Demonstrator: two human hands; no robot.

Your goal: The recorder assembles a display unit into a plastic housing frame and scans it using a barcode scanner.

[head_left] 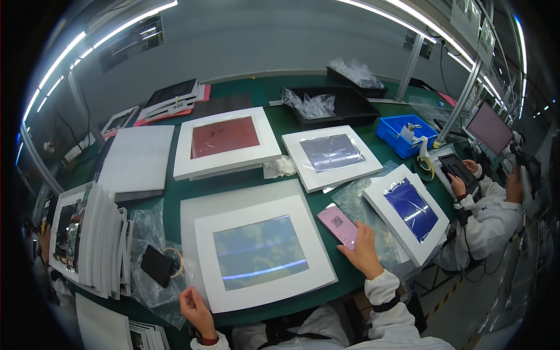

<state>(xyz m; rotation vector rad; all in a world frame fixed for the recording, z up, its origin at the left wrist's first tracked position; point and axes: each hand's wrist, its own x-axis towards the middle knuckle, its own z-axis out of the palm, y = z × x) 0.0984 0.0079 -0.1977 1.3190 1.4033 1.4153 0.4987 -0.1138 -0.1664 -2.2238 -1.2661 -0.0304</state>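
White-framed panel (261, 252) on a pale sheet (191, 239), left of a phone (334, 230).
Left hand (197, 311) curls beside the panel's near-left corner, grip impossible to tell; right hand (366, 255) grasps the phone, which shows a square code (337, 221) and small print (348, 241); beyond, a stack (169, 93) bears a white label (177, 107).
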